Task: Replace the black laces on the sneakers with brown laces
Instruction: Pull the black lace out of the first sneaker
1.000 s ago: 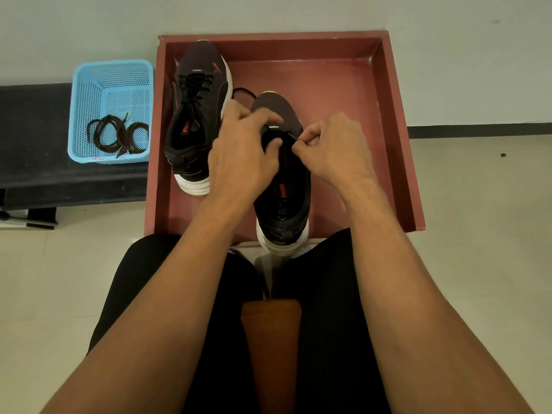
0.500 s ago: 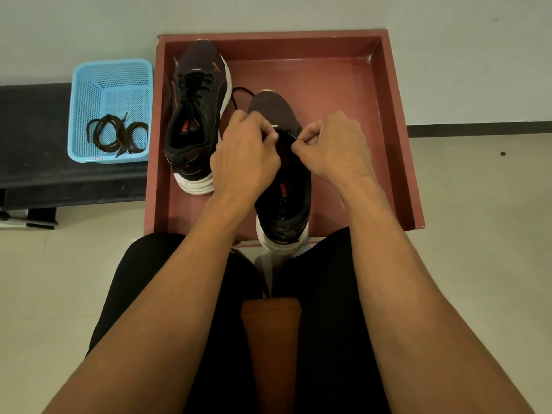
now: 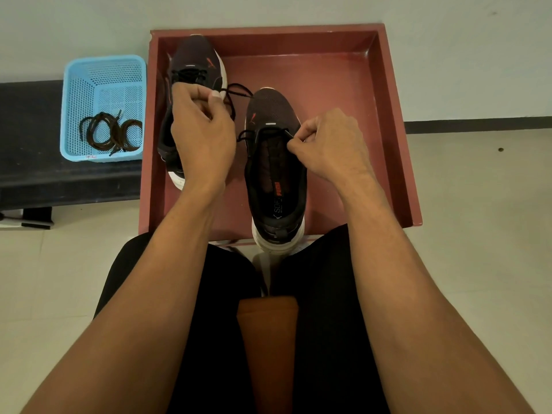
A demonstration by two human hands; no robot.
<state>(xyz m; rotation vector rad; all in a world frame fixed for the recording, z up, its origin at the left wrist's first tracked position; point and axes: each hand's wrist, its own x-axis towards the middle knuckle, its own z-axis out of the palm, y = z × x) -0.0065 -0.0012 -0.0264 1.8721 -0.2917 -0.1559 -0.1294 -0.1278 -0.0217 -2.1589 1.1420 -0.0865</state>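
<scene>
My left hand (image 3: 203, 135) covers most of the far sneaker (image 3: 194, 64), so I see only its toe, its top lacing and a bit of heel. My legs hide the tray's near edge, and the near sneaker's (image 3: 276, 180) heel hangs over it. How the black lace (image 3: 239, 91) runs under my left fingers I cannot make out.

Two sneakers, both black with white soles. The far one is laced; the near one keeps only its lowest crossing near the toe, the eyelets above it bare. I count two coils of brown laces (image 3: 112, 134).

The red tray (image 3: 388, 115) holds both sneakers side by side. The blue basket (image 3: 89, 79), left of the tray on a dark bench (image 3: 30, 138), holds the brown laces.

My left thumb and fingers are pinched on the black lace. My right hand (image 3: 331, 144) is pinched at the near sneaker's right eyelet edge, on the lace there.
</scene>
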